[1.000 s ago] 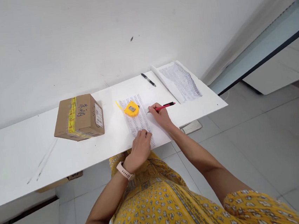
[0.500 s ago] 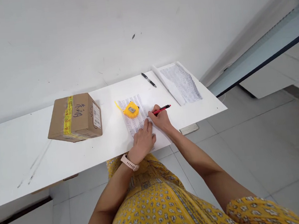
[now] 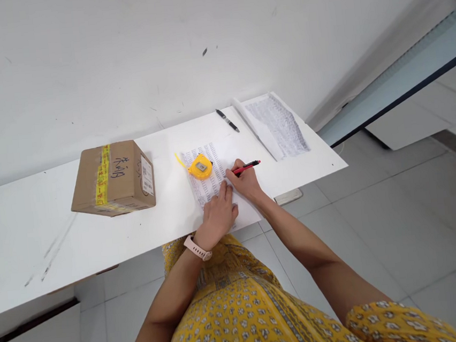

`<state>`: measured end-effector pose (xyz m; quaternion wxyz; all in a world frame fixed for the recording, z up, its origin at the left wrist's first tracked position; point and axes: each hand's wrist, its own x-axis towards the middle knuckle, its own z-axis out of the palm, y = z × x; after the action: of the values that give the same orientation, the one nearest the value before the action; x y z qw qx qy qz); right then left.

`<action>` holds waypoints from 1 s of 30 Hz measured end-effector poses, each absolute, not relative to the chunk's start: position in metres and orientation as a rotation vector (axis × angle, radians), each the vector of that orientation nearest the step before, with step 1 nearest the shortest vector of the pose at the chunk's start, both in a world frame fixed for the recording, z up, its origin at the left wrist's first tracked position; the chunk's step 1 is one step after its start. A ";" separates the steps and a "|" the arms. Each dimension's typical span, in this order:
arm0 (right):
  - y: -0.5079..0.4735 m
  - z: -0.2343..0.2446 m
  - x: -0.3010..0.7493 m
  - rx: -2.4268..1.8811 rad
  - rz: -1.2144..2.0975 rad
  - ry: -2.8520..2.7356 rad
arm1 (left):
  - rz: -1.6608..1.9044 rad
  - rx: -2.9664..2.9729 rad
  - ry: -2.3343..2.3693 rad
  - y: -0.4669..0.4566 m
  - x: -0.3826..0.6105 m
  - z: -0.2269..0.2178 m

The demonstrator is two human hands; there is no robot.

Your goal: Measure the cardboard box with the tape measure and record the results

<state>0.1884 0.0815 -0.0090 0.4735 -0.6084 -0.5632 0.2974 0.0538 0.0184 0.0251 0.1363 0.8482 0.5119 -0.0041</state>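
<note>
A printed sheet of paper (image 3: 209, 186) lies on the white table (image 3: 36, 238) in front of me. My left hand (image 3: 218, 215) rests flat on the sheet's near part, fingers stretched forward, a pale watch on the wrist. My right hand (image 3: 245, 181) is closed round a red pen (image 3: 246, 166), its tip on the sheet's right edge. A yellow tape measure (image 3: 200, 166) sits on the sheet's far part, just beyond both hands.
A taped cardboard box (image 3: 112, 178) stands to the left. A black pen (image 3: 227, 120) and another printed sheet (image 3: 276, 126) lie at the far right by the wall. The table's right end drops to a tiled floor (image 3: 398, 219).
My left hand slid forward up the sheet toward the right hand. The right hand with the red pen shifted slightly nearer. The view drifted a little.
</note>
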 end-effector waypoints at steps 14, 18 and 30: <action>0.082 -0.010 0.189 -1.483 0.723 -1.377 | -0.122 2.481 1.500 0.018 0.055 0.034; 0.082 -0.011 0.190 -1.472 0.737 -1.367 | -0.126 2.462 1.504 0.017 0.054 0.033; 0.083 -0.013 0.190 -1.476 0.711 -1.364 | -0.096 2.460 1.507 0.017 0.054 0.030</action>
<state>0.1903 0.0826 -0.0134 0.4837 -0.6058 -0.5601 0.2921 0.0542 0.0172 0.0298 0.1273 0.8454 0.5177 -0.0331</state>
